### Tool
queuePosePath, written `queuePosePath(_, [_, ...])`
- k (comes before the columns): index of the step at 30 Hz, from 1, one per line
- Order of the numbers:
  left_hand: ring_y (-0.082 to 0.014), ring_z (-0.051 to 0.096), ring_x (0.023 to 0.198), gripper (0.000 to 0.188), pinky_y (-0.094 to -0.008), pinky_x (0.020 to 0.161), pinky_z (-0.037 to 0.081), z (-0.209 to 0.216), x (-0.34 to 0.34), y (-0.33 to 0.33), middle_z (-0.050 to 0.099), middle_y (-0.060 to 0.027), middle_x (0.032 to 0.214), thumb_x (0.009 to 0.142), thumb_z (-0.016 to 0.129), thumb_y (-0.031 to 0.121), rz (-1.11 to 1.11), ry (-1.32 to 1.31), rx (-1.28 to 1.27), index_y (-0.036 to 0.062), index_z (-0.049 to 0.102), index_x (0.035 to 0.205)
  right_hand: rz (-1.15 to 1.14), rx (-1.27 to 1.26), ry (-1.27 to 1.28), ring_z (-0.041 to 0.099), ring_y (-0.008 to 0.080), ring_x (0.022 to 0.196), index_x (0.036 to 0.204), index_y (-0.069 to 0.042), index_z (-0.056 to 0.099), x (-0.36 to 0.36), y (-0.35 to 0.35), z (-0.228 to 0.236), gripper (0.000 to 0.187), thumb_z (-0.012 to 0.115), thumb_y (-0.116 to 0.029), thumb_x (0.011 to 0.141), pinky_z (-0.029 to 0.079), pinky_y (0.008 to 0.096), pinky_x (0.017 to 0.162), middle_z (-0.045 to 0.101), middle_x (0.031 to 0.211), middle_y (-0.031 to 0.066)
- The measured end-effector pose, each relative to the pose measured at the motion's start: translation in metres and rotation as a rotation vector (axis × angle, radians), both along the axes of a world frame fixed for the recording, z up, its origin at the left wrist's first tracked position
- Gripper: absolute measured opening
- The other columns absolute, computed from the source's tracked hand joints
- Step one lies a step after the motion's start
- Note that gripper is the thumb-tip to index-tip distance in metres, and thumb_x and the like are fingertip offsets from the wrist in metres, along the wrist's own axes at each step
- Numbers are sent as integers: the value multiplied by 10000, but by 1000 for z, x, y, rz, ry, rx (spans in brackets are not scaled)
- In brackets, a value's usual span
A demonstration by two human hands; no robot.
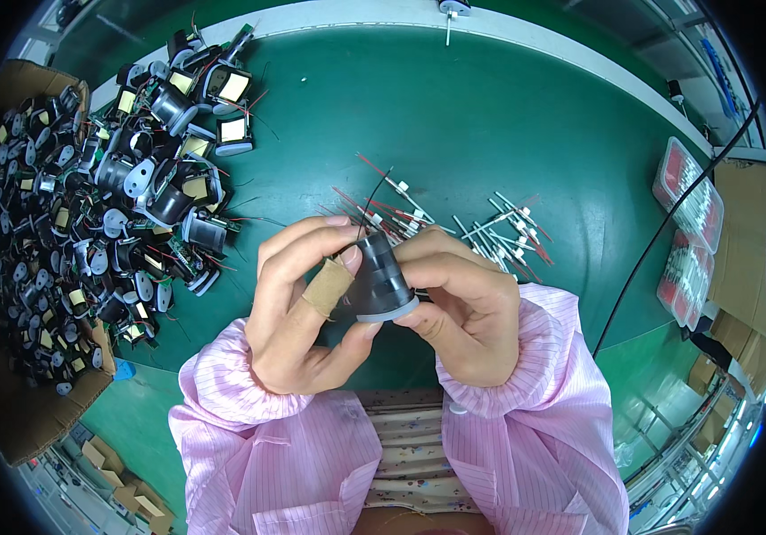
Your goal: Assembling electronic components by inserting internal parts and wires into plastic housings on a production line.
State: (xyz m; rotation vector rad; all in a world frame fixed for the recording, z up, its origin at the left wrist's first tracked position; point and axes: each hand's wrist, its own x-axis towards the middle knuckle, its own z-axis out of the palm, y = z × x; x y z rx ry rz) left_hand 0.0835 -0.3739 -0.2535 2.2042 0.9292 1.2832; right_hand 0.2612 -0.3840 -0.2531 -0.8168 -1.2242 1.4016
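Observation:
Between my hands, over the table's near part, is a black tapered plastic housing (386, 278) with a grey rim at its lower end. A thin dark wire rises from its upper end. My left hand (298, 308) grips its left side, with a tan wrap around one finger. My right hand (472, 308) closes on the right side, its thumb by the grey rim. Just beyond my fingers lie small white stick-like parts with red wires (503, 234), some partly hidden behind the hands.
A heap of similar black housings with wires and pale yellow patches (164, 169) covers the table's left side. Beside it stands a cardboard box (93, 379) full of them. Two clear tubs of white sticks (691, 201) sit at the right edge, near a hanging black cable (646, 254).

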Motion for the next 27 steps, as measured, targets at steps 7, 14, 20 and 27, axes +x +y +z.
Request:
queuePosePath(7, [-382,535,1052,458,-418,863,472,-3,7,-8,519,-244,1164,723,689,47,50,36,-19,-86,564,1143,-61,193,-193,586,248,745,925,27,641,3,1,-1,177,693,-44,771,444,330,720,655,872,123])
queuePosePath(14, [-388,532,1072,482,-437,879,469,-5,5,-5,503,-257,1190,742,679,52,1,-39,-91,-97,536,1178,-35,236,-159,575,252,733,950,33,652,4,5,-1,212,705,-40,759,442,339,714,651,878,131])
queuePosePath(20, [-405,532,1091,491,-456,915,458,-13,4,-4,491,-266,1202,792,663,75,-59,-182,-144,-102,497,1219,-31,242,-149,578,253,771,946,36,650,2,3,2,214,705,-50,758,431,335,717,638,920,133])
queuePosePath(27, [-436,534,1125,402,-492,923,470,-20,15,-7,504,-256,1173,778,650,-8,-41,-277,10,-34,501,1151,29,312,-174,572,246,755,904,27,656,4,3,14,163,690,-40,759,430,342,686,637,915,130])
